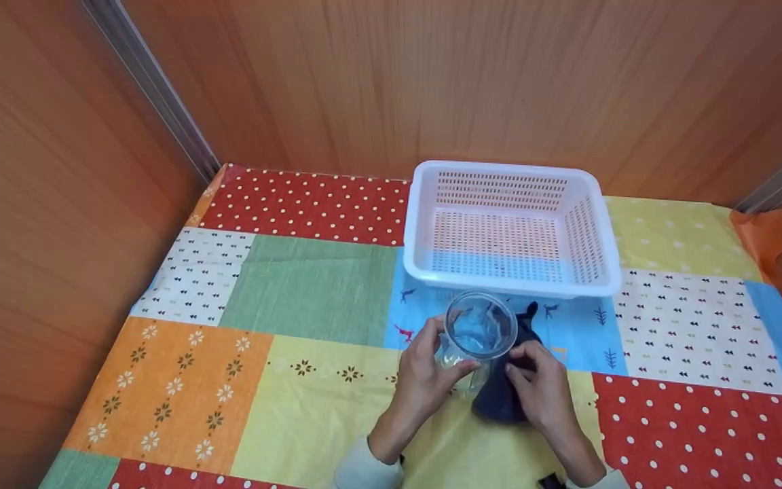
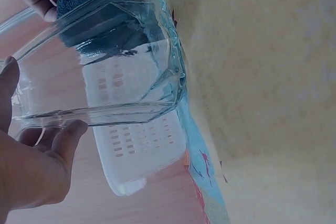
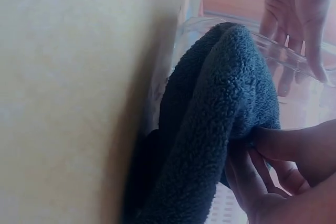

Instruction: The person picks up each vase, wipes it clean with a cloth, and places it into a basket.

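A clear glass jar (image 1: 478, 326) stands over the tablecloth in front of the basket, its round mouth facing up toward the head camera. My left hand (image 1: 421, 377) grips it around the neck, thumb on the near side. In the left wrist view the jar (image 2: 121, 106) shows thick, faceted walls and nothing inside. A dark terry cloth (image 1: 499, 397) hangs down on the jar's right side. My right hand (image 1: 542, 384) pinches this cloth between thumb and fingers close to the jar's rim. Folds of the cloth (image 3: 226, 93) fill the right wrist view, partly hiding the jar.
A white perforated plastic basket (image 1: 425, 261) sits behind the hands, near the wooden back wall (image 1: 337, 88). A patchwork-print cloth (image 1: 316, 292) covers the table. Wooden panels (image 1: 45, 204) also stand at the left and right sides.
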`<state>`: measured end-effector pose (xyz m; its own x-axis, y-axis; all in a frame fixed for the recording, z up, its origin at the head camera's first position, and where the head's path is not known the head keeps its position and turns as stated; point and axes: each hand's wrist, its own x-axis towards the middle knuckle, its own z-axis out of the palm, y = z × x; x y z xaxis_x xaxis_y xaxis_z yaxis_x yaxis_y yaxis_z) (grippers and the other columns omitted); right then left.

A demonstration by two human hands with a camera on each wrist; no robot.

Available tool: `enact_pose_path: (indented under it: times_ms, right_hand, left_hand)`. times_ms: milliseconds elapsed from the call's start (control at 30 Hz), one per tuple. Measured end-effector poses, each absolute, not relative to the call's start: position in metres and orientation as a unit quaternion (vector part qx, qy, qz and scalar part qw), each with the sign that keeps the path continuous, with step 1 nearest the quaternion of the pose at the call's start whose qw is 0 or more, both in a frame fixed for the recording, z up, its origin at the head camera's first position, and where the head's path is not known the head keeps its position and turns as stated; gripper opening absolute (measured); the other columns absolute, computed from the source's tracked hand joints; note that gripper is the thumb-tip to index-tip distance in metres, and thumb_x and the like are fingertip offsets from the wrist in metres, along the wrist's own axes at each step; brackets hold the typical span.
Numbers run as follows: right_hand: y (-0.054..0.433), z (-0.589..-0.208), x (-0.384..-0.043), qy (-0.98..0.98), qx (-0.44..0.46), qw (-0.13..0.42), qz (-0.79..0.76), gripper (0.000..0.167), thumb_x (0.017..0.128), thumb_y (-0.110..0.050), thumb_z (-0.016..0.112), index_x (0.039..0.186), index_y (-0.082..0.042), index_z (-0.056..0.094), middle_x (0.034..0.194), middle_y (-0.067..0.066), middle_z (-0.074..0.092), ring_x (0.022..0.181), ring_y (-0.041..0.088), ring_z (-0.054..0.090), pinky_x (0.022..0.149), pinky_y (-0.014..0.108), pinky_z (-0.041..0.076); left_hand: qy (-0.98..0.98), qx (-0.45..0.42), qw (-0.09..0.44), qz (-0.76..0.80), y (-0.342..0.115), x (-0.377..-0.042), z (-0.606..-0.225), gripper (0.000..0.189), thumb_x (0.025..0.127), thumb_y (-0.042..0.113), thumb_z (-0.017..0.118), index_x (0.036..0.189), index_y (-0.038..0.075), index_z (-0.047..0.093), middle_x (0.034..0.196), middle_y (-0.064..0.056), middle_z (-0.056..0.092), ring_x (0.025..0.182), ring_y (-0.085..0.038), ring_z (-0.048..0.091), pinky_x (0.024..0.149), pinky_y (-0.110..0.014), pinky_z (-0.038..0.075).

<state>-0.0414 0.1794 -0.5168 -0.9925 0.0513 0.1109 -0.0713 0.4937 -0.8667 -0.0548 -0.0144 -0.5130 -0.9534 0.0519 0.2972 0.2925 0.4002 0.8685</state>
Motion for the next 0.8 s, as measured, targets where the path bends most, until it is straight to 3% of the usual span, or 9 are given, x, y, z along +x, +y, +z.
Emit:
enact_pose_path:
  times_ms: [233,467,800]
  right_hand:
    - [0.175,-0.506,-0.039,-0.87,-0.024,0.04,0.491,0.017,0.091,0.018,0.068,0.096,0.002,0.068,0.103,0.015,0.066,0.109,0.036,0.07,0.088,0.044,0.063]
    - [0.171,-0.491,-0.039,-0.865,0.002,0.082,0.494,0.019,0.087,0.021,0.071,0.092,0.003,0.068,0.099,0.015,0.067,0.102,0.036,0.074,0.086,0.045,0.063]
    - [0.171,-0.493,-0.041,-0.874,-0.006,0.075,0.48,0.018,0.089,0.019,0.071,0.095,0.002,0.069,0.1,0.015,0.068,0.103,0.035,0.072,0.089,0.048,0.061]
  left_hand:
    - [-0.83,-0.099,0.097,-0.54,-0.013,-0.054,-0.514,0.069,0.074,0.014,0.097,0.132,0.008,0.059,0.125,-0.007,0.072,0.117,-0.024,0.069,0.098,-0.044,0.06]
    - [-0.828,-0.102,0.099,-0.543,-0.013,-0.054,-0.513,0.069,0.075,0.014,0.097,0.132,0.008,0.059,0.126,-0.007,0.072,0.118,-0.024,0.069,0.1,-0.044,0.059]
    - [-0.83,-0.105,0.106,-0.538,-0.015,-0.055,-0.514,0.067,0.076,0.016,0.097,0.131,0.008,0.059,0.125,-0.007,0.072,0.116,-0.024,0.069,0.097,-0.044,0.06]
